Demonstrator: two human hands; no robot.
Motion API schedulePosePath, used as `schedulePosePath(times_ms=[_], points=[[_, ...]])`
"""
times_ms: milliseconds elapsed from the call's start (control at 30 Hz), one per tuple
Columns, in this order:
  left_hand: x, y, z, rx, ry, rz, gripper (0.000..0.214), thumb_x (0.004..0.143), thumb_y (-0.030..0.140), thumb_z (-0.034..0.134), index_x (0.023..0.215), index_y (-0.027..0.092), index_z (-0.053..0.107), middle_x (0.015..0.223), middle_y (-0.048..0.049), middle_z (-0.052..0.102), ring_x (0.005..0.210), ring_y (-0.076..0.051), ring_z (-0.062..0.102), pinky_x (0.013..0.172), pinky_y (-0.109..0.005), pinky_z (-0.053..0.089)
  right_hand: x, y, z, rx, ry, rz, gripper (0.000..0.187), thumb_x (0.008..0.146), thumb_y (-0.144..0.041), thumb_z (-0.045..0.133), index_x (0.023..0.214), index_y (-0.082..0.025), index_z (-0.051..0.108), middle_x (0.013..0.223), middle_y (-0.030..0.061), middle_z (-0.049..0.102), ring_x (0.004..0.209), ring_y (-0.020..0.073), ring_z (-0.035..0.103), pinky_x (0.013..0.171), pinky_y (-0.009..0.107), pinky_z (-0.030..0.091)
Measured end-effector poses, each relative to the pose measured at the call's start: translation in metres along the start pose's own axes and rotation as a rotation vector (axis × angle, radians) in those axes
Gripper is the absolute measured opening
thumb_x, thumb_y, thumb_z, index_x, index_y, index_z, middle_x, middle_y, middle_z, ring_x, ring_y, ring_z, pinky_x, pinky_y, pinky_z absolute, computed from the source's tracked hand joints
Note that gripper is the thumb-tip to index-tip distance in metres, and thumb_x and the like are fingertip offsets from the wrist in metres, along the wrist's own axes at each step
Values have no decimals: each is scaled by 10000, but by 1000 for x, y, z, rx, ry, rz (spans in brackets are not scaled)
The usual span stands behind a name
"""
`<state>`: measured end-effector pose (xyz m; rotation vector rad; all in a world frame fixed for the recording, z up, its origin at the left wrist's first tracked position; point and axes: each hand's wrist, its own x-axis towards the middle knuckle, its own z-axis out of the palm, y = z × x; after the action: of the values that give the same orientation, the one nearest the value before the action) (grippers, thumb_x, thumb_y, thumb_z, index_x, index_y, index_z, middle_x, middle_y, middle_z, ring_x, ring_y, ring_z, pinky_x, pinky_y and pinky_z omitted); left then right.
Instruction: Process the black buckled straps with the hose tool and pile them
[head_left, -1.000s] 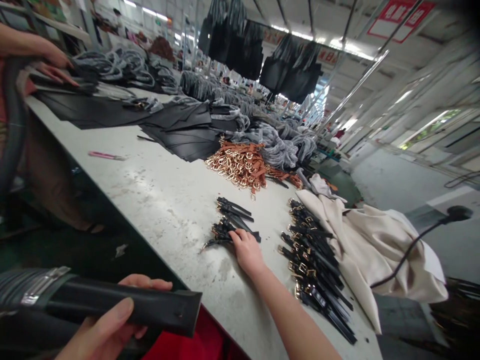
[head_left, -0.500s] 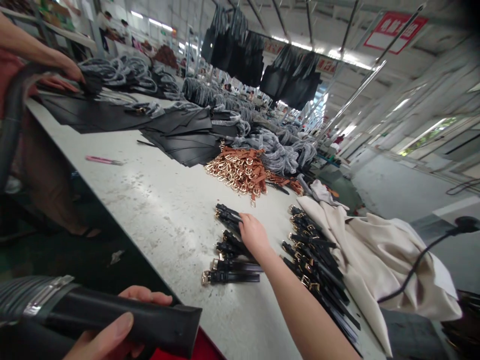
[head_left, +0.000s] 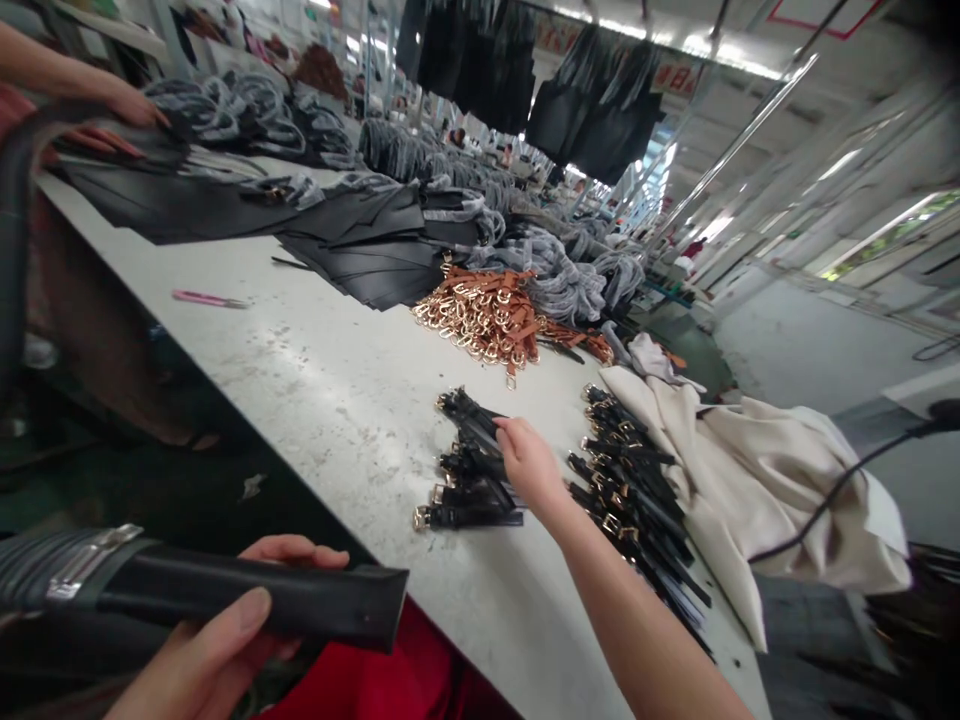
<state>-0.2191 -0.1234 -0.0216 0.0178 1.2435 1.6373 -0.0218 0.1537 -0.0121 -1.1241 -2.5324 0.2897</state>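
My left hand point(head_left: 225, 640) is closed around a long black strap point(head_left: 247, 597) with a plastic-wrapped part at its left end, held low in front of me. My right hand point(head_left: 531, 462) reaches across the white table point(head_left: 337, 400) and rests, fingers curled, on a small heap of short black buckle straps point(head_left: 469, 480). Whether it grips one I cannot make out. A longer row of black straps with gold buckles point(head_left: 637, 500) lies just right of that hand.
A pile of brown straps with gold buckles point(head_left: 487, 320) sits farther back, then black leather panels point(head_left: 367, 250) and wrapped grey bundles point(head_left: 570, 285). Cream cloth point(head_left: 750, 470) drapes the right edge. A pink pen point(head_left: 206, 299) lies left. Another person's hands point(head_left: 120, 110) work at far left.
My right hand shifted from the near end of the small black strap heap toward its far side, spreading the straps out. The left hand kept its hold on the long strap.
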Motion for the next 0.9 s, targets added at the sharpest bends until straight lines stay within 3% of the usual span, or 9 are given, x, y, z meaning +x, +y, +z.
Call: schedulePosePath(times_ms=[100, 167, 233, 300, 367, 467, 700, 900], points=[[-3, 1, 6, 120, -101, -14, 440, 550, 433, 873, 902, 204, 742, 1050, -137, 760, 894, -338, 690, 599, -316, 577, -91, 4, -20, 226, -30, 63, 304, 976, -313, 393, 1061, -222, 670, 929, 50, 707, 867, 200, 659, 784, 316, 520], [-4, -4, 13, 158, -163, -16, 410, 553, 414, 881, 878, 203, 747, 1076, -139, 752, 918, -324, 683, 639, -311, 581, -147, 7, -27, 287, -137, 159, 306, 982, -327, 384, 1039, -238, 671, 855, 22, 706, 775, 181, 656, 705, 296, 525], [-5, -12, 21, 171, -211, 1, 377, 576, 393, 870, 886, 218, 748, 1086, -131, 747, 934, -316, 679, 639, -299, 577, -190, 10, -28, 235, -208, 195, 299, 971, -292, 390, 1025, -238, 679, 867, 29, 715, 790, 188, 655, 726, 315, 526], [-8, -20, 30, 176, -255, 9, 357, 590, 378, 860, 891, 226, 746, 1073, -128, 747, 929, -308, 680, 627, -286, 572, -216, 13, -24, 106, -195, 190, 299, 956, -255, 404, 1030, -218, 692, 926, 67, 718, 860, 219, 647, 798, 373, 517], [-11, -26, 36, 177, -284, 3, 345, 597, 372, 856, 891, 231, 744, 1055, -124, 752, 916, -298, 684, 621, -277, 568, -227, 13, -18, 7, -116, 184, 297, 944, -252, 439, 1092, -185, 688, 1020, 115, 701, 948, 254, 626, 865, 430, 494], [-18, -28, 41, 181, -289, -6, 349, 586, 382, 862, 879, 234, 744, 1021, -115, 761, 907, -298, 691, 616, -274, 565, -224, 9, -8, 49, -38, 165, 340, 901, -297, 569, 1201, -156, 649, 1150, 146, 658, 1051, 272, 592, 927, 445, 468], [-38, -32, 44, 224, -238, 9, 357, 577, 400, 870, 863, 236, 733, 988, -98, 766, 1011, -336, 678, 706, -327, 587, -210, 2, 5, 251, -110, 166, 245, 846, -264, 665, 1087, -229, 688, 1042, 73, 668, 997, 227, 600, 901, 394, 455], [-43, -42, 54, 209, -279, -17, 391, 571, 400, 890, 892, 234, 739, 1014, -83, 769, 950, -271, 699, 676, -257, 570, -211, 6, 6, 292, -88, 130, 221, 847, -222, 616, 1061, -200, 664, 1068, 88, 649, 1027, 228, 584, 902, 385, 456]])
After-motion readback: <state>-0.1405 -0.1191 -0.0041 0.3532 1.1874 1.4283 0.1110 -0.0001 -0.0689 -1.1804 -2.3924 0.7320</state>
